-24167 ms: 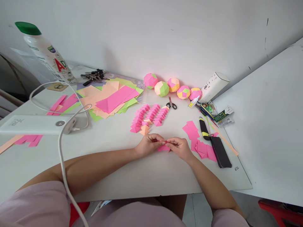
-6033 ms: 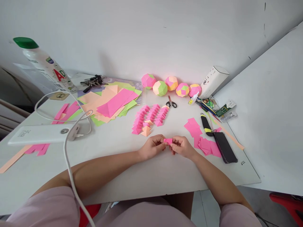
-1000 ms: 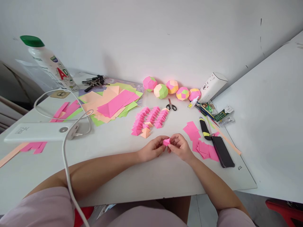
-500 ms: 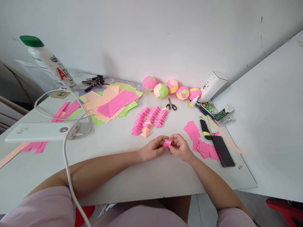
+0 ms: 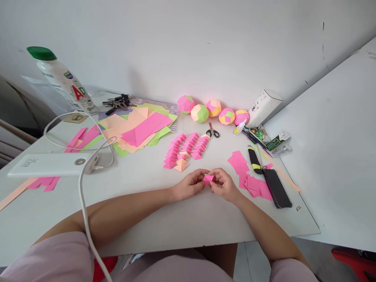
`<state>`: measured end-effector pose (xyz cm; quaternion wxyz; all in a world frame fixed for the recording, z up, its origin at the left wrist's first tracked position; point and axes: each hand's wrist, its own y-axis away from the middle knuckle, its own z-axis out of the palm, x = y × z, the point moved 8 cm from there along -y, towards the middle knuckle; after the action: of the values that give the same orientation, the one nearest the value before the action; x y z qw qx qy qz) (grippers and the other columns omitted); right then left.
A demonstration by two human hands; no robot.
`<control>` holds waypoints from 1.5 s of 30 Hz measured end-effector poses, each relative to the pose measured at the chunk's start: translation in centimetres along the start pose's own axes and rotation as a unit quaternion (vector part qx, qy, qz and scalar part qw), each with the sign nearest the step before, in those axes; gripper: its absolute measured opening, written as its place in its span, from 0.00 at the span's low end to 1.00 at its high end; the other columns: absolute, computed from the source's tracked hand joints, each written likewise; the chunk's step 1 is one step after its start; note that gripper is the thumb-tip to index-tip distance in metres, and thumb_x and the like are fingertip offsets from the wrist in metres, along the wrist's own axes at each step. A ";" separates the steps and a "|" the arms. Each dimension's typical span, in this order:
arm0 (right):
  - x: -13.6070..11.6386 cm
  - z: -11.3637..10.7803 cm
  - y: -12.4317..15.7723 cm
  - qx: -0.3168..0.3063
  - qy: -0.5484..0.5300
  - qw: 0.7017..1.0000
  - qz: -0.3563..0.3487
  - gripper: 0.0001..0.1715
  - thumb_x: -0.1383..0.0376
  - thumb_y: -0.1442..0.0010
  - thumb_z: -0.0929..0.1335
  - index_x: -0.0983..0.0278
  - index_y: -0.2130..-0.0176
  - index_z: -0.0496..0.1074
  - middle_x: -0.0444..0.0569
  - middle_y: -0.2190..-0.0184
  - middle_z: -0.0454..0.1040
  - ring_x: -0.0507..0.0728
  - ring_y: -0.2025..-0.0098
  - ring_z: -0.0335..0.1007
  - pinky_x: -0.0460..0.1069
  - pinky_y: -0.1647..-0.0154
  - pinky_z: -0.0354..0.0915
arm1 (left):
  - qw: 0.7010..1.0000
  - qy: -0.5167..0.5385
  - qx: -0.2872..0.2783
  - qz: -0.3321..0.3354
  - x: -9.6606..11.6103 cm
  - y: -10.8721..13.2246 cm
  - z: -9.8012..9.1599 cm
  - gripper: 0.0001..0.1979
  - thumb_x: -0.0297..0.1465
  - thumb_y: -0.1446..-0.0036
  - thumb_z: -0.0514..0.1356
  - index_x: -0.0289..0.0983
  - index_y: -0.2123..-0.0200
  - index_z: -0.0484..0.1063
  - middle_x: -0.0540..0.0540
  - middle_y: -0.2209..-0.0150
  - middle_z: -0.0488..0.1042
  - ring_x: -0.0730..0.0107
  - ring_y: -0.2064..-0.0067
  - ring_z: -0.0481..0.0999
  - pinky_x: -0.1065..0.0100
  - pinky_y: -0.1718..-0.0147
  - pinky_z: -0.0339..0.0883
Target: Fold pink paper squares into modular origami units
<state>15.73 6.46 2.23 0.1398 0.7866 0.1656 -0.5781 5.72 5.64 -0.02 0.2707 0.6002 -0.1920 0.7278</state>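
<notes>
A small folded pink paper piece [image 5: 208, 179] is pinched between my two hands, low over the white table [image 5: 164, 219]. My left hand [image 5: 189, 185] grips its left side with fingers and thumb. On its right side, my right hand [image 5: 223, 184] closes on it the same way. Just beyond my hands stand rows of folded pink paper units [image 5: 174, 150], with a few peach units [image 5: 180, 165] at the near end. Flat pink paper squares [image 5: 255, 185] lie to the right of my right hand.
Several paper balls [image 5: 199, 113] line the wall beside a white box [image 5: 264, 107]. Scissors [image 5: 216, 133], a utility knife [image 5: 254, 159] and a black phone [image 5: 276, 188] lie rightward. Coloured sheets [image 5: 147, 129], a power bank [image 5: 53, 164] with its cable, and a bottle [image 5: 63, 80] occupy the left.
The pink paper piece has turned slightly between my fingers, showing more of its front face. Both hands stay almost where they were, still gripping it.
</notes>
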 end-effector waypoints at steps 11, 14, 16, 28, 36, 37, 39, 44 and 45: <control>0.4 -0.2 -0.1 -0.014 0.000 1.000 -0.023 0.10 0.70 0.44 0.63 0.63 0.61 0.68 0.42 0.76 0.66 0.49 0.76 0.66 0.46 0.74 0.64 | 0.999 0.029 0.032 0.013 -0.4 -0.2 -1.0 0.18 0.29 0.45 0.53 0.39 0.49 0.60 0.56 0.76 0.56 0.79 0.77 0.58 0.75 0.80 0.57; 0.8 -0.3 -0.1 -0.007 -0.006 1.000 -0.012 0.07 0.69 0.43 0.63 0.63 0.63 0.68 0.42 0.78 0.67 0.50 0.76 0.66 0.46 0.74 0.64 | 0.998 0.044 0.045 0.010 -0.3 -0.3 -1.2 0.17 0.29 0.45 0.53 0.39 0.51 0.61 0.55 0.76 0.56 0.79 0.78 0.58 0.75 0.80 0.57; 0.9 -0.5 -0.2 -0.003 -0.009 1.000 -0.006 0.06 0.68 0.43 0.64 0.64 0.63 0.69 0.43 0.78 0.68 0.50 0.77 0.67 0.47 0.74 0.64 | 0.997 0.055 0.050 0.006 -0.4 -0.4 -1.2 0.17 0.29 0.46 0.53 0.39 0.51 0.62 0.55 0.76 0.57 0.79 0.78 0.58 0.75 0.81 0.57; 0.6 -0.6 -0.3 0.007 -0.052 0.999 0.013 0.11 0.64 0.44 0.66 0.65 0.60 0.70 0.44 0.75 0.70 0.50 0.77 0.69 0.48 0.73 0.67 | 0.998 0.026 0.054 0.006 0.1 -0.3 -1.0 0.12 0.33 0.44 0.55 0.36 0.56 0.65 0.49 0.70 0.68 0.77 0.75 0.64 0.73 0.79 0.61; 1.5 -1.5 -0.7 0.042 -0.020 0.998 0.038 0.14 0.57 0.44 0.66 0.65 0.65 0.71 0.44 0.76 0.69 0.50 0.77 0.66 0.47 0.74 0.67 | 0.994 -0.029 0.100 -0.037 -0.8 -0.4 -1.7 0.17 0.44 0.44 0.53 0.35 0.70 0.65 0.52 0.81 0.68 0.77 0.82 0.66 0.73 0.81 0.61; 1.7 -1.7 -0.7 0.052 -0.016 0.998 0.040 0.14 0.56 0.45 0.67 0.65 0.66 0.72 0.44 0.76 0.69 0.50 0.77 0.66 0.47 0.74 0.67 | 0.993 -0.029 0.103 -0.043 -0.8 -0.4 -1.7 0.18 0.45 0.44 0.53 0.35 0.72 0.65 0.52 0.81 0.68 0.77 0.82 0.66 0.73 0.81 0.61; 2.2 -2.0 -0.9 0.063 -0.021 0.997 0.051 0.14 0.56 0.45 0.67 0.65 0.67 0.72 0.45 0.75 0.70 0.50 0.77 0.66 0.47 0.74 0.67 | 0.993 -0.031 0.106 -0.049 -0.7 -0.4 -1.7 0.18 0.45 0.45 0.54 0.35 0.73 0.64 0.52 0.80 0.68 0.77 0.82 0.66 0.72 0.81 0.62; 3.1 -2.1 -1.1 0.047 -0.026 0.996 0.074 0.14 0.56 0.46 0.68 0.66 0.69 0.72 0.46 0.74 0.72 0.50 0.77 0.67 0.46 0.75 0.66 | 0.993 -0.090 0.070 -0.032 -0.3 -0.2 -0.9 0.16 0.42 0.44 0.53 0.35 0.74 0.63 0.53 0.80 0.66 0.77 0.80 0.65 0.73 0.79 0.60; 3.1 -2.1 -1.1 0.042 -0.020 0.996 0.075 0.14 0.56 0.46 0.68 0.66 0.68 0.72 0.46 0.74 0.72 0.50 0.77 0.67 0.46 0.75 0.65 | 0.992 -0.116 0.055 -0.020 -0.2 -0.2 -0.7 0.15 0.41 0.43 0.53 0.35 0.74 0.63 0.53 0.80 0.64 0.77 0.79 0.63 0.73 0.79 0.59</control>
<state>17.89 8.66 -0.20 0.1528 0.7899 0.0793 -0.5885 5.38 6.16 -0.37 0.2277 0.6979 -0.1697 0.6575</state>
